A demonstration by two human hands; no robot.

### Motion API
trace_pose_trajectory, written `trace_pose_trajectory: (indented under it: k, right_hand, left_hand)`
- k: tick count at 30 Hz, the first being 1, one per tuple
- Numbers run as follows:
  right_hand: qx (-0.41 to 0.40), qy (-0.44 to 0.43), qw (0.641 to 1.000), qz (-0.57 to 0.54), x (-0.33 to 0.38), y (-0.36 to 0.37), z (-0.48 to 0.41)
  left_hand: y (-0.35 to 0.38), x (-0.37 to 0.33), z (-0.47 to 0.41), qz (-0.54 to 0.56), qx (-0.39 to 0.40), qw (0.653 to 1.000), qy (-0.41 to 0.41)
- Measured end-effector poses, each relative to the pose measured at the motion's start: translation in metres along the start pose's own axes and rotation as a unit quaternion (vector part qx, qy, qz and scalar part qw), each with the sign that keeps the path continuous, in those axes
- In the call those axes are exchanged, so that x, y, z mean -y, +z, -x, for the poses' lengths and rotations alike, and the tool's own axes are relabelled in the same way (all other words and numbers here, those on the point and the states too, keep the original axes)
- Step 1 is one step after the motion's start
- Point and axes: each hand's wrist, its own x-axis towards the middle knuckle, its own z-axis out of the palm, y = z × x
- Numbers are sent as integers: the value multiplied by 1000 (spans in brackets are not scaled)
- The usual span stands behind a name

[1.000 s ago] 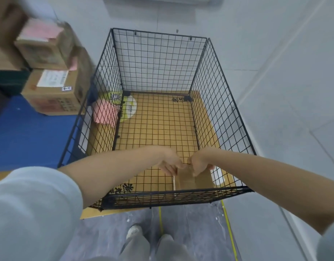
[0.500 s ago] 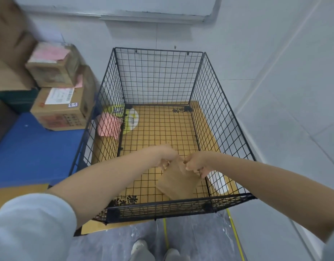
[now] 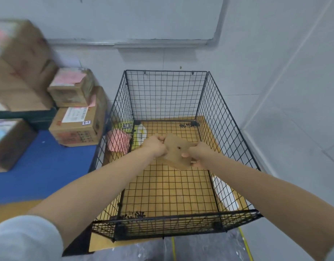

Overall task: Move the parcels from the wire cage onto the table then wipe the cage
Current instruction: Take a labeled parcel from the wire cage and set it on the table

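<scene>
Both hands are at frame centre, inside the wire cage (image 3: 166, 95) and above its mesh floor. Left hand (image 3: 155, 146) and right hand (image 3: 197, 153): fingers curled, each pinching an opposite edge of a crumpled tan sheet (image 3: 176, 149) held between them. Parcels (image 3: 77, 127) are stacked at frame left on the blue table (image 3: 40, 166), just beside the cage's left wall.

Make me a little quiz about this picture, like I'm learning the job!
1. What colour is the table under the boxes?
2. True or false: the cage has a lid on top.
3. Who holds the cloth? A: left hand only. B: right hand only. C: both hands.
Key: 1 blue. 2 false, the top is open. 3 C, the left hand and the right hand both grip it.
</scene>
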Motion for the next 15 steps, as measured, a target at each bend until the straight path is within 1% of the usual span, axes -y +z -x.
trace_pose_trajectory:
  k: [2,5,7,9,12,15]
  right_hand:
    - [3,-42,999,12,0,3,-1]
    - [-24,-114,991,67,1,7,3]
    - [-63,-170,978,100,3,6,2]
    - [-96,-207,968,102,4,1,-2]
    - [-77,-204,974,63,3,-5,-8]
    - [-57,-183,978,87,1,0,-12]
  left_hand:
    - [-8,4,0,15,8,1000,16]
    - [-13,9,2,61,15,998,-2]
    - [-16,10,-1,78,-9,997,-4]
    - [-19,7,-4,70,-38,997,23]
    - [-18,4,-6,60,-17,997,39]
    - [-16,2,-6,73,4,996,42]
